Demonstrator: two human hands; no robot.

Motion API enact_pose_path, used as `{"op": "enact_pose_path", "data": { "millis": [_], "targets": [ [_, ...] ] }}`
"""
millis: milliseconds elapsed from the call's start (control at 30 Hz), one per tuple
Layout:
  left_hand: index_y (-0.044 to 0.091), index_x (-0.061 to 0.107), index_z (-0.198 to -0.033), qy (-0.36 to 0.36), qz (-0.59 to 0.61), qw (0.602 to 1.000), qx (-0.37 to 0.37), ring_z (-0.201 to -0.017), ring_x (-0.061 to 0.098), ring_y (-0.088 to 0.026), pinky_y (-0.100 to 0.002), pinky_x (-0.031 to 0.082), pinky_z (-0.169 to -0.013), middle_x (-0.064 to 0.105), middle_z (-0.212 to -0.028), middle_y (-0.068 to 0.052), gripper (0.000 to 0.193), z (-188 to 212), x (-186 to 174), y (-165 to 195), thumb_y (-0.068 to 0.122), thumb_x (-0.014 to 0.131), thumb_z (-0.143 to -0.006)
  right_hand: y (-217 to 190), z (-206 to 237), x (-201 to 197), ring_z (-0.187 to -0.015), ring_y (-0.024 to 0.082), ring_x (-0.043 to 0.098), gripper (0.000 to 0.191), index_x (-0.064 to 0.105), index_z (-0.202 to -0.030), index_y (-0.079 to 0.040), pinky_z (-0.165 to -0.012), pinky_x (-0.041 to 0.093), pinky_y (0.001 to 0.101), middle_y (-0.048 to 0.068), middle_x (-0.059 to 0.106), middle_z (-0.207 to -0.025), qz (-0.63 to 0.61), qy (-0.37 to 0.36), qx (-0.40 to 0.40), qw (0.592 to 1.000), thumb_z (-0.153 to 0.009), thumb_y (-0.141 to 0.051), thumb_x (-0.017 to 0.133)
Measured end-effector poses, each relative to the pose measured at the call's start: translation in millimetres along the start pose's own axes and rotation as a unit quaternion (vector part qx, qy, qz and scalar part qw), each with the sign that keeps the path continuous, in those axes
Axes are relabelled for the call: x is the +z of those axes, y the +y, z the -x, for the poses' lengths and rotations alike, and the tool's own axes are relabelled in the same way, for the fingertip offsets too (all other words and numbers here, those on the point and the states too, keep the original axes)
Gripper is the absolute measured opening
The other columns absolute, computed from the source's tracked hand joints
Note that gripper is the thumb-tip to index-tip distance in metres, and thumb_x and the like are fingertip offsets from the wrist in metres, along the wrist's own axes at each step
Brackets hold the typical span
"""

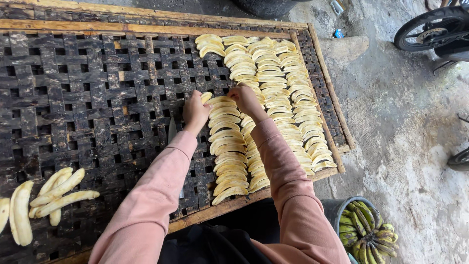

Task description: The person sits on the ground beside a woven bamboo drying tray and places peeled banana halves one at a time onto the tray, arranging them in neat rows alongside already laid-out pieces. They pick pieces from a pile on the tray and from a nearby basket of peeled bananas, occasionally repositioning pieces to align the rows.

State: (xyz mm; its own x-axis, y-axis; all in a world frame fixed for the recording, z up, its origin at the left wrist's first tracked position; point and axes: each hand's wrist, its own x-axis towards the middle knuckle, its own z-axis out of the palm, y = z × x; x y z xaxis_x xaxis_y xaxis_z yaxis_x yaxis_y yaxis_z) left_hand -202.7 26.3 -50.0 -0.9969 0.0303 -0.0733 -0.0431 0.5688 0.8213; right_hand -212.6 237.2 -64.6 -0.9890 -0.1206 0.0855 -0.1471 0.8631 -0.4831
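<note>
My left hand (195, 113) holds a pale yellow banana slice (206, 96) by its end, at the top of the nearest row. My right hand (246, 99) rests with fingers bent on the slices at the top of the same row; whether it grips one I cannot tell. Both arms wear pink sleeves. Rows of peeled, lengthwise banana slices (273, 93) lie side by side on the right part of a dark woven drying rack (88, 98) with a wooden frame. A knife blade (171, 130) lies on the rack under my left wrist.
Several peeled whole bananas (53, 195) lie at the rack's near left. A bucket of green unpeeled bananas (366, 230) stands on the concrete floor at the lower right. A motorbike wheel (432, 29) is at the upper right.
</note>
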Motion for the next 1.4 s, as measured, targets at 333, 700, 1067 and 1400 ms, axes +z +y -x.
{"op": "enact_pose_path", "data": {
  "millis": [333, 700, 1067, 1400],
  "targets": [
    [0.001, 0.063, -0.121, -0.205, 0.631, 0.728, -0.174, -0.091, 0.072, -0.020, -0.038, 0.067, -0.080, 0.069, -0.109, -0.013, 0.028, -41.0, -3.4, -6.4, 0.010, 0.044, -0.101, -47.6, -14.4, -9.9, -0.109, 0.026, 0.071, 0.063, 0.048, -0.145, -0.008, -0.093, 0.063, 0.0359, 0.015, 0.063, -0.128, -0.375, -0.079, 0.093, 0.919, -0.092, -0.022, 0.081],
    [0.018, 0.068, -0.111, -0.105, 0.538, 0.804, -0.230, -0.101, 0.064, -0.009, -0.038, 0.048, -0.084, 0.069, -0.112, 0.002, 0.016, -45.5, 7.1, -10.1, 0.027, 0.071, -0.099, -36.9, -29.9, 24.5, -0.096, 0.009, 0.069, 0.027, 0.068, -0.121, 0.000, -0.086, 0.058, 0.0257, 0.006, 0.076, -0.108, -0.390, -0.020, 0.032, 0.920, -0.095, -0.005, 0.075],
    [0.007, 0.057, -0.117, -0.073, 0.631, 0.726, -0.263, -0.095, 0.068, -0.021, -0.050, 0.061, -0.091, 0.062, -0.106, -0.008, 0.031, -54.9, -10.7, -19.5, 0.034, 0.053, -0.102, -27.9, -34.9, 14.7, -0.087, 0.013, 0.070, 0.013, 0.070, -0.107, -0.009, -0.074, 0.060, 0.0271, 0.006, 0.072, -0.101, -0.654, 0.024, 0.113, 0.747, -0.095, -0.006, 0.072],
    [0.005, 0.071, -0.123, -0.030, 0.299, 0.954, -0.025, -0.077, 0.064, -0.012, -0.028, 0.055, -0.068, 0.072, -0.095, -0.004, 0.024, -82.5, -15.2, -25.6, 0.012, 0.062, -0.101, 1.5, -38.5, 23.9, -0.083, 0.016, 0.073, 0.007, 0.071, -0.097, -0.005, -0.074, 0.063, 0.0283, 0.007, 0.076, -0.092, -0.418, -0.095, 0.071, 0.901, -0.093, -0.002, 0.076]
  ]
}}
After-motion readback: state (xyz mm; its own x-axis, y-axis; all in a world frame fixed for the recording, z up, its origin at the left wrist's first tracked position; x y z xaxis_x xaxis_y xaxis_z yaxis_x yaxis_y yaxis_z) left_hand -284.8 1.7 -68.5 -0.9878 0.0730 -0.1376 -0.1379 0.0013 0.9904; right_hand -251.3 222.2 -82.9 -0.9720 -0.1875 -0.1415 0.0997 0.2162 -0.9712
